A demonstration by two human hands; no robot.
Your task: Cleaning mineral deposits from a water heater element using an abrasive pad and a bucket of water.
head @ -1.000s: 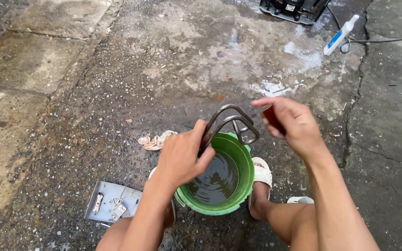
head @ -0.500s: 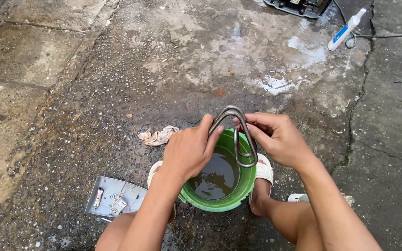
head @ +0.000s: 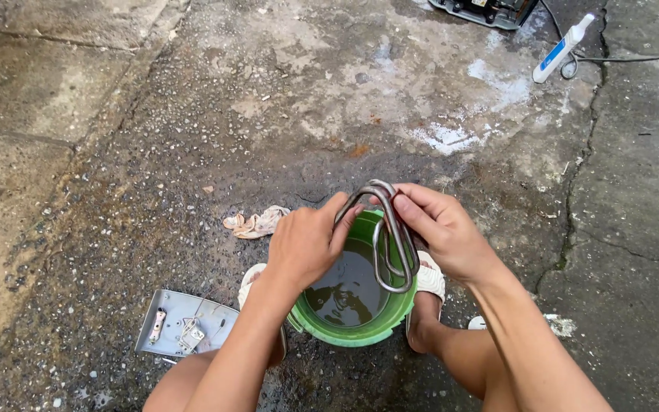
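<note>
1. Left hand (head: 308, 243): fingers curled around the left side of a bent metal coil (head: 388, 238), thumb pressed against its upper bend. Firm grasp.
2. Right hand (head: 442, 229): grasping the coil's top and right side, fingers wrapped over the rod.
3. The coil is a looped grey metal rod, several parallel bends, held upright between both hands directly above a green bucket (head: 348, 334). Its lower loop hangs over the bucket's right inner edge; whether it touches the liquid I cannot tell.
4. The bucket stands on wet concrete ground (head: 192, 137) between the person's legs, holding dark liquid.
5. White sandals: one (head: 430, 281) just right of the bucket, under the right foot; the other partly hidden behind the left forearm.
6. A crumpled pale rag (head: 255, 222) lies on the ground left of the hands, apart from the bucket.
7. A flat grey metal plate (head: 181, 329) with small fittings lies lower left, near the left knee.
8. Far upper right: a white-and-blue tube (head: 560, 50) beside a dark cable (head: 634, 58).
</note>
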